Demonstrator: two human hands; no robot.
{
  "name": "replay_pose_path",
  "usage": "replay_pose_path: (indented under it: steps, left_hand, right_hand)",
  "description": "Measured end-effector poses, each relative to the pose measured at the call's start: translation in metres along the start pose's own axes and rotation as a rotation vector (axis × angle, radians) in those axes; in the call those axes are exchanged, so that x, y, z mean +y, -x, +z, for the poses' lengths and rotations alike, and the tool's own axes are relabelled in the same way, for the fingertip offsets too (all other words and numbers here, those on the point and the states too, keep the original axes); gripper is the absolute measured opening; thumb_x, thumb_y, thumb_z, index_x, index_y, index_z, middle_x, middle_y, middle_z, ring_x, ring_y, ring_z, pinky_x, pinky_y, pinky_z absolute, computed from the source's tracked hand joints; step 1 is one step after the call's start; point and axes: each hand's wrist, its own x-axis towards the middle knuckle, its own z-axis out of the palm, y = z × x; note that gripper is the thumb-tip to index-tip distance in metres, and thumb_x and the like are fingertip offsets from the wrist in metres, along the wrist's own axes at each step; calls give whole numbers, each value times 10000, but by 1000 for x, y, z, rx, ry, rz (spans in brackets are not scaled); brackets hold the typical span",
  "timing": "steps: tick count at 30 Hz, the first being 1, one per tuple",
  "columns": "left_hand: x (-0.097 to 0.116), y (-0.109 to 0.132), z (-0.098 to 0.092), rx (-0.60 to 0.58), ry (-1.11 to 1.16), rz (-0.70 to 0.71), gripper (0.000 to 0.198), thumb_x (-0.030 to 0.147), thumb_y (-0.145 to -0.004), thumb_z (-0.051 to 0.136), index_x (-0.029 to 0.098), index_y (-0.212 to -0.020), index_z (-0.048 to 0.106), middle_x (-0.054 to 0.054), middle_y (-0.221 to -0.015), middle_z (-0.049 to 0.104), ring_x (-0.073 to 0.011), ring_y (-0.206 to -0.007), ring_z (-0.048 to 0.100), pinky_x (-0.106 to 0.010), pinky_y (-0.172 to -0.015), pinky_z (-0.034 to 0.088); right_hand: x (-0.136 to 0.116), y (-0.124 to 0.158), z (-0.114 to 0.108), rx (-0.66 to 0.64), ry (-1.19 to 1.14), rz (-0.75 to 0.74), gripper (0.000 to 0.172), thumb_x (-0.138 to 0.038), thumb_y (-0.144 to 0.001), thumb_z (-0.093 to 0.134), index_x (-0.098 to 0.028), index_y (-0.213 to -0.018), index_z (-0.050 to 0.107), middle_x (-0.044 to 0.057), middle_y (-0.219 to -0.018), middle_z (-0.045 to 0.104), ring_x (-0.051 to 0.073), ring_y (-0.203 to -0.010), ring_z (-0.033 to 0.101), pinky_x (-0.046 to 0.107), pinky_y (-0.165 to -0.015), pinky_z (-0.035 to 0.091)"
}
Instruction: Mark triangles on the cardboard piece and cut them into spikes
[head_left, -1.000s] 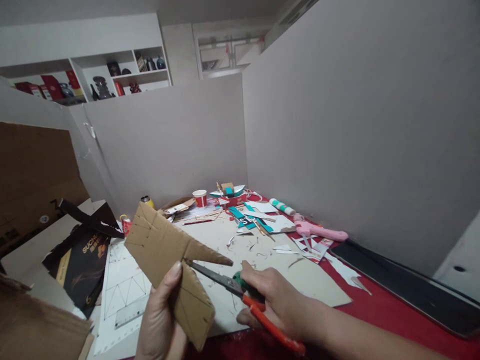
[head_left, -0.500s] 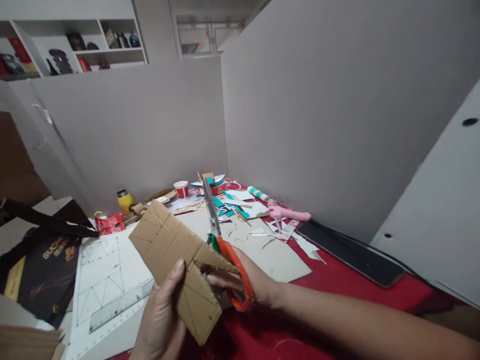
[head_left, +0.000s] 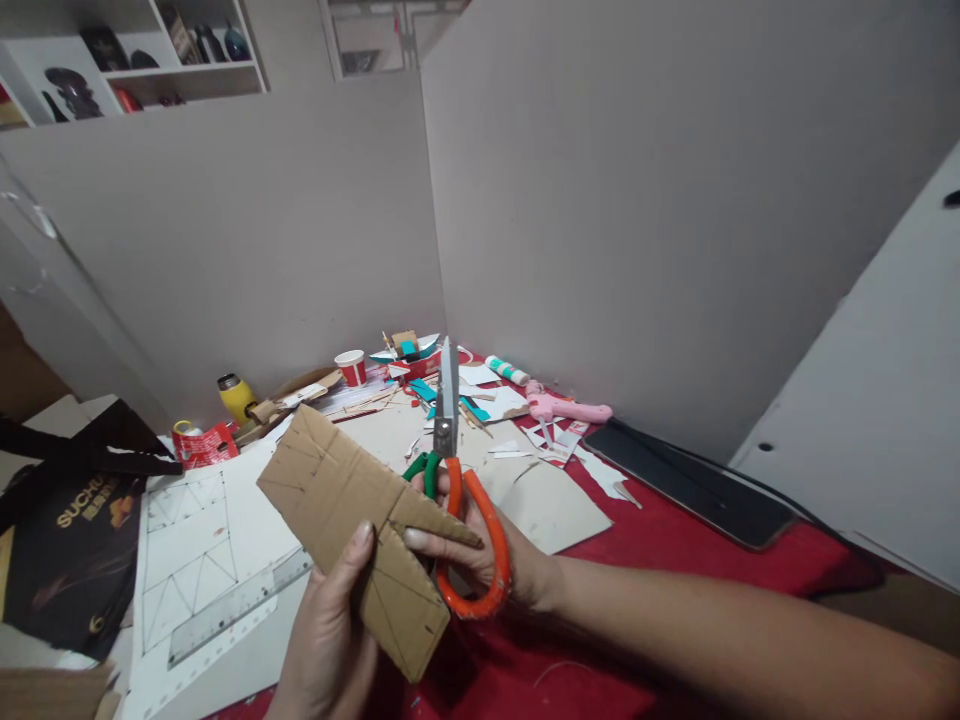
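Note:
A brown cardboard piece [head_left: 337, 490] with pencil lines is gripped in my left hand [head_left: 330, 620], thumb pressed on its face. On the right edge of the cardboard, a narrow pointed flap stands apart beside a cut notch. My right hand [head_left: 487, 560] has the scissors [head_left: 445, 440], one handle orange and the other green, their blades together and pointing up and away. The right thumb lies against the flap at the notch. Part of the green handle and several fingers are hidden behind the cardboard.
Left of my hands lie a paper with drawn triangles [head_left: 187, 560] and a clear ruler [head_left: 232, 605]. Farther back are a yellow bottle [head_left: 238, 400], a paper cup [head_left: 350, 368] and paper scraps. A pink glue gun [head_left: 566, 407] and a black flat slab [head_left: 690, 485] lie to the right.
The scissors have turned more upright and their blades have swung right. The right thumb now shows on the cardboard flap. The camera view has tilted slightly down and moved right.

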Motion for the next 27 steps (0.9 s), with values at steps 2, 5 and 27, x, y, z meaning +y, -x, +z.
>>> replay_pose_path:
  steps: [2,5,27]
  left_hand:
    - [-3,0,0,0,14,-3,532,191,-809,694,150,-1315,537,-145,-1127,717,-281,-1018,689,-413,-938,529]
    - [-8,-1,-1,-35,37,7,535,201,-798,706,131,-1304,547,-149,-1111,723,-284,-1040,679,-410,-956,509]
    - [-6,1,1,12,113,-96,545,132,-803,681,152,-1328,536,-138,-1106,731,-270,-963,713,-398,-913,558]
  right_hand:
    - [0,2,1,32,24,4,330,-379,-668,808,-279,-887,583,16,-845,619,229,-813,618,420,-824,541]
    - [2,5,0,92,0,41,317,-353,-654,834,-276,-838,588,12,-830,639,232,-790,639,393,-765,564]
    - [13,5,-9,51,110,-20,312,-405,-745,757,-268,-933,549,10,-872,579,196,-811,614,364,-790,541]
